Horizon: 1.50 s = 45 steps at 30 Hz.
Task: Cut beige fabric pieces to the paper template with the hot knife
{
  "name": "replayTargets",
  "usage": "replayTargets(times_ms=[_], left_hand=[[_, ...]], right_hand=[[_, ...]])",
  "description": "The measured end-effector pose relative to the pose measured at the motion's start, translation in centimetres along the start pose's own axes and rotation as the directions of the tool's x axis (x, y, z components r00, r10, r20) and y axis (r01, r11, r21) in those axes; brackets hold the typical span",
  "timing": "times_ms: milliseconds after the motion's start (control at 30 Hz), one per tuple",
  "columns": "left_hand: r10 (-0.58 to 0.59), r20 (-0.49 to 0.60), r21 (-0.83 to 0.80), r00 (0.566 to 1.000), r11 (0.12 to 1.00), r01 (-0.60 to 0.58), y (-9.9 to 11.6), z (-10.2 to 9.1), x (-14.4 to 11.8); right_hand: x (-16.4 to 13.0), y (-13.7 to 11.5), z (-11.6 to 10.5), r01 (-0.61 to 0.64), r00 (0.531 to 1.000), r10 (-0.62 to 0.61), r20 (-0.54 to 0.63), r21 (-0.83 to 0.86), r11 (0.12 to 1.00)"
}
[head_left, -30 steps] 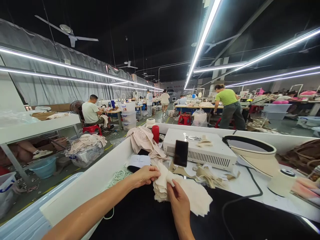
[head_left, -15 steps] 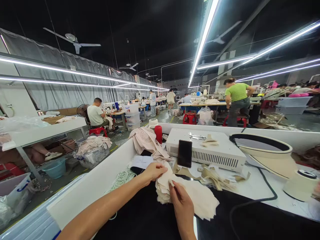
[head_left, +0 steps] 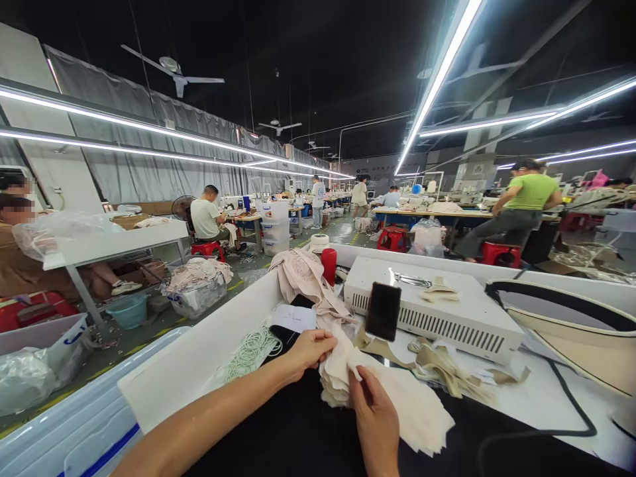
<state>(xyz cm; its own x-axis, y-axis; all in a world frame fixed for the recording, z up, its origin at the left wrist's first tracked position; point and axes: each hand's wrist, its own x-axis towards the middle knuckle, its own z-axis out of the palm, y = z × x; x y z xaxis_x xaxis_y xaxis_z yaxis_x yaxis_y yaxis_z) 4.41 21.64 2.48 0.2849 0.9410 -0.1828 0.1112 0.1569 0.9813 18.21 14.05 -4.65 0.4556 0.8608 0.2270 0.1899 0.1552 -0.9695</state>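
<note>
A white box with a vented front [head_left: 437, 308] is sitting across the back of the surface [head_left: 541, 387], and a dark phone [head_left: 383, 311] is leaning upright against it, just behind the hands. A scrap of beige fabric [head_left: 440, 289] is lying on top of the box. To the left of the box a red cylinder [head_left: 328, 265] is standing beside a heap of pinkish cloth [head_left: 305, 278], with a white label [head_left: 293, 318] and a loose coil of pale cord [head_left: 248, 351] lying nearer the white side wall [head_left: 199, 358]. Tan strips and offcuts [head_left: 442, 368] are trailing between the box and the near edge, and a black cable [head_left: 566, 404] is curving past them toward a large cream, black-rimmed bowl shape [head_left: 571, 331] at the right. Farther off, a person in a green shirt [head_left: 527, 205] is bending over another table. The stack of cream fabric pieces [head_left: 407, 404] is resting on the dark mat [head_left: 298, 430] at the near edge, fanning out to the right. The left hand [head_left: 311, 348] is reaching in from the lower left, its grip pinching the stack's upper left corner. The right hand [head_left: 375, 417] is coming up from below, thumb and fingers closing on the top piece near its left edge, close beside the left hand.
</note>
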Motion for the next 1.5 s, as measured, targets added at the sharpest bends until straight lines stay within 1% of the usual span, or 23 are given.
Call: replayTargets(times_ms=[233, 433, 600, 933, 1267, 1500], left_hand=[[-0.001, 0.024, -0.002, 1.0, 1.0, 0.001, 0.0, 0.0, -0.6], [-0.046, 0.066, 0.045, 0.997, 0.998, 0.043, 0.5, -0.6, -1.4], [-0.068, 0.091, 0.038, 0.994, 0.997, 0.065, 0.7, -1.0, -1.9], [-0.092, 0.145, -0.008, 0.985, 0.996, 0.094, 0.2, -1.5, -1.9], [-0.106, 0.204, 0.016, 0.973, 0.994, 0.105, -0.4, -2.0, -2.0], [-0.089, 0.214, 0.087, 0.973, 0.994, 0.072, 0.0, -2.1, -2.8]], right_hand=[[0.0, -0.4, -0.2, -0.025, 1.0, 0.025, 0.016, -0.012, 1.0], [-0.1, -0.5, -0.5, -0.043, 0.999, 0.044, 0.022, -0.022, 0.999], [-0.3, -0.8, -0.7, -0.055, 0.998, 0.056, 0.019, -0.032, 0.998], [-0.1, -0.6, -0.9, 0.023, 0.999, -0.023, 0.025, -0.027, 0.999], [0.0, 0.2, -1.1, 0.099, 0.994, -0.096, 0.058, -0.042, 0.994], [0.1, -0.1, -1.2, 0.139, 0.988, -0.133, 0.082, -0.073, 0.988]])
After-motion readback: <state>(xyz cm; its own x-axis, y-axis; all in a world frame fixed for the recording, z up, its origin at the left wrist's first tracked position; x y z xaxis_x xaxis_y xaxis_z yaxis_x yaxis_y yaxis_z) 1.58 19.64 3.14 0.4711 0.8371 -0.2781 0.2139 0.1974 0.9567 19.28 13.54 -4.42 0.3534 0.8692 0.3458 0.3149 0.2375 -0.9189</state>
